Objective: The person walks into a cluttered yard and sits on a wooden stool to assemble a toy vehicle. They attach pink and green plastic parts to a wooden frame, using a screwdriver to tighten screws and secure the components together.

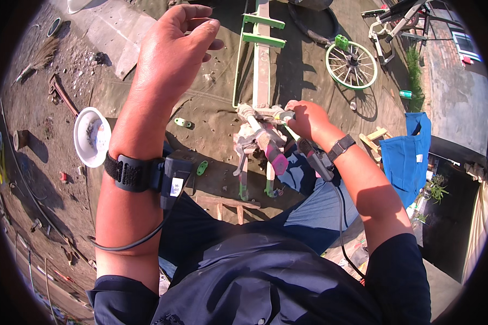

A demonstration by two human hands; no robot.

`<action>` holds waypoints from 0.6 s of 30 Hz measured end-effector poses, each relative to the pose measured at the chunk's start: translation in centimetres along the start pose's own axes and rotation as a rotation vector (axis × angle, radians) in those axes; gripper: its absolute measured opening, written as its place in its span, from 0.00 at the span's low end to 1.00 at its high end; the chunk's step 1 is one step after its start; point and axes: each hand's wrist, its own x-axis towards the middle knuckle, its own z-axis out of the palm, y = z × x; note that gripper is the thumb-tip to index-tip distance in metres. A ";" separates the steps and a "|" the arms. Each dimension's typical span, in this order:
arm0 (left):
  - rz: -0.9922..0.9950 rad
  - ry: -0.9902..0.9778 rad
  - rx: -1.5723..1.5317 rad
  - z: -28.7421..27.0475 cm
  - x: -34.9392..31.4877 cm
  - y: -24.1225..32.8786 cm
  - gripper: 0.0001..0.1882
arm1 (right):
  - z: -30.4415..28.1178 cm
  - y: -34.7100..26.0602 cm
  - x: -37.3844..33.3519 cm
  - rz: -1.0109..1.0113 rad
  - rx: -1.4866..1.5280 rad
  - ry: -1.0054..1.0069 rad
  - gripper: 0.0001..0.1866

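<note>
My left hand (171,46) is raised at upper left, fingers loosely bent and apart, with nothing seen in it. My right hand (307,120) is closed beside the cross joint of a pale metal frame (262,70); what its fingers grip is hidden. A small yellow-grey piece (282,115) shows at its fingertips. Below the joint, a bar ends in a pink and dark grip (276,160). The frame has green crosspieces (263,40) toward its far end and green-tipped legs near me.
A spoked wheel with a green rim (351,65) lies at far right, near a black tyre (314,32). To the left are a white basin (92,138), a pipe wrench (64,96) and a broom (38,57). Blue cloth (404,157) hangs at right. Green parts (183,123) lie on the ground.
</note>
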 end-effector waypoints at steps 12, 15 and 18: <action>-0.048 -0.007 -0.008 0.0 0.0 -0.1 0.19 | -1.0 -0.3 -0.7 -0.095 -0.136 0.012 0.16; -0.050 -0.029 -0.001 0.4 0.1 -0.3 0.19 | -0.5 0.5 -0.9 -0.115 -0.121 0.012 0.17; -0.050 -0.040 0.000 0.6 0.1 -0.3 0.18 | -0.1 0.7 -0.1 0.220 0.114 -0.060 0.18</action>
